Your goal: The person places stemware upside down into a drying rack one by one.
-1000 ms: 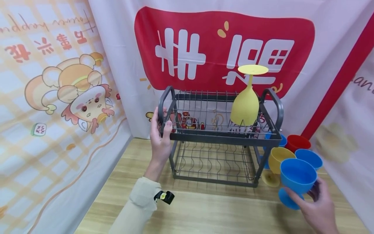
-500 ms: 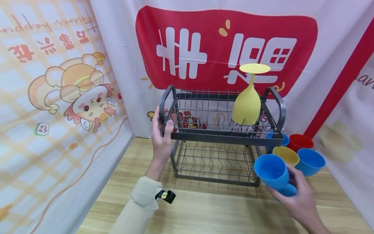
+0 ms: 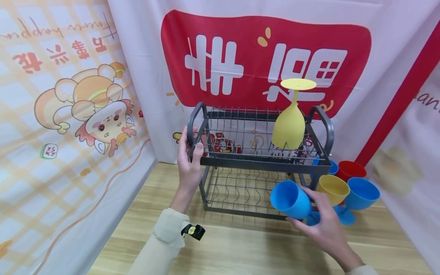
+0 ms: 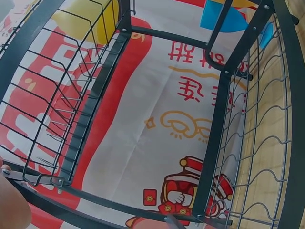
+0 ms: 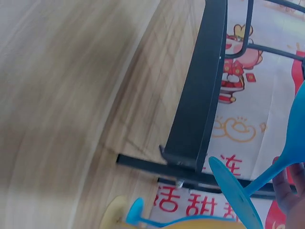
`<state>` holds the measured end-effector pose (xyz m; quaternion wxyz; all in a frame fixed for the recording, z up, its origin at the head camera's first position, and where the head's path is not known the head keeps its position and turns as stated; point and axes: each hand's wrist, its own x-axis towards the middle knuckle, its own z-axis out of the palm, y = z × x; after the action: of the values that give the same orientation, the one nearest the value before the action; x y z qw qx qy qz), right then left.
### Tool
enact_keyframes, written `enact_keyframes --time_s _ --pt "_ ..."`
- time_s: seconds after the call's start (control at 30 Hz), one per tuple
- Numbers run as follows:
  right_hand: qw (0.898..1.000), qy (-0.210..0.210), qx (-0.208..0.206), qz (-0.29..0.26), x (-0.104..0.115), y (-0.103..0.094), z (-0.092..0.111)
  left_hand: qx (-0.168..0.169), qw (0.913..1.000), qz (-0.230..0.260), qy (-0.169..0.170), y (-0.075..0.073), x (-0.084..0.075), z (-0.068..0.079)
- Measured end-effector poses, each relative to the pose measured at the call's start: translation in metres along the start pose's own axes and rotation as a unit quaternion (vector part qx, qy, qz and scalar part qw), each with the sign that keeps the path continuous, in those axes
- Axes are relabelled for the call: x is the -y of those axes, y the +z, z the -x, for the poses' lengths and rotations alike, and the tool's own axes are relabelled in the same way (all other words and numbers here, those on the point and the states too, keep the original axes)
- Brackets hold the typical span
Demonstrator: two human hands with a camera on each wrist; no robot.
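Observation:
A dark grey two-tier dish rack (image 3: 261, 164) stands on the wooden table. My left hand (image 3: 189, 166) grips its upper left side, thumb over the front rail and fingers beside the handle. In my right hand (image 3: 324, 225) is a blue goblet (image 3: 290, 200), tilted with its mouth toward the left and up. It overlaps the lower tier's front right corner in the head view. The right wrist view shows the goblet's round foot (image 5: 234, 193) and thin stem, with fingers (image 5: 286, 195) around the bowl side. Upside down on the upper tier's right end sits a yellow goblet (image 3: 290, 128).
Right of the rack several goblets stand upright: a red one (image 3: 350, 170), a yellow one (image 3: 331, 191) and a blue one (image 3: 362, 194). Another blue goblet (image 3: 332, 167) is partly hidden behind the rack's right post. Printed cloth (image 3: 137, 76) encloses the table behind and at the sides.
My right hand has carried the blue goblet leftward from beside the other goblets to the rack's lower front right, tipping its mouth leftward. The left hand keeps its hold on the rack.

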<state>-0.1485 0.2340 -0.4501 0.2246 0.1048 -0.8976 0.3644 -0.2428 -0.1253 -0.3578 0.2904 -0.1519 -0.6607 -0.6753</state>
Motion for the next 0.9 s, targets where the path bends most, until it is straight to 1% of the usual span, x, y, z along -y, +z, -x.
enact_keyframes --time_s 0.23,0.4,0.53,0.6,0.67,0.77,0.83,0.9 --pt "0.999 -0.024 0.028 -0.024 0.009 0.013 -0.007 0.005 1.0000 0.001 -0.008 -0.001 -0.001 0.001" --pt "0.998 -0.028 0.050 -0.026 0.013 0.024 -0.011 0.009 0.9999 -0.002 -0.006 -0.005 -0.001 0.000" --pt "0.997 -0.032 0.059 -0.030 0.016 0.030 -0.014 0.012 0.9999 0.002 -0.005 -0.008 -0.002 -0.001" --pt "0.997 -0.037 0.060 -0.031 0.017 0.033 -0.015 0.013 0.9998 0.009 -0.007 -0.010 -0.002 0.000" --pt "0.997 -0.046 0.060 -0.032 0.018 0.035 -0.016 0.010 0.9999 0.006 -0.009 -0.013 -0.001 0.001" --pt "0.996 -0.059 0.058 -0.024 0.020 0.036 -0.016 -0.001 0.9995 -0.016 -0.026 -0.021 0.005 0.009" --pt "0.996 -0.071 0.057 -0.017 0.021 0.035 -0.017 -0.009 0.9985 -0.032 -0.043 -0.027 0.012 0.019" --pt "0.995 -0.085 0.059 -0.010 0.023 0.035 -0.018 -0.011 0.9974 -0.039 -0.060 -0.034 0.021 0.032"
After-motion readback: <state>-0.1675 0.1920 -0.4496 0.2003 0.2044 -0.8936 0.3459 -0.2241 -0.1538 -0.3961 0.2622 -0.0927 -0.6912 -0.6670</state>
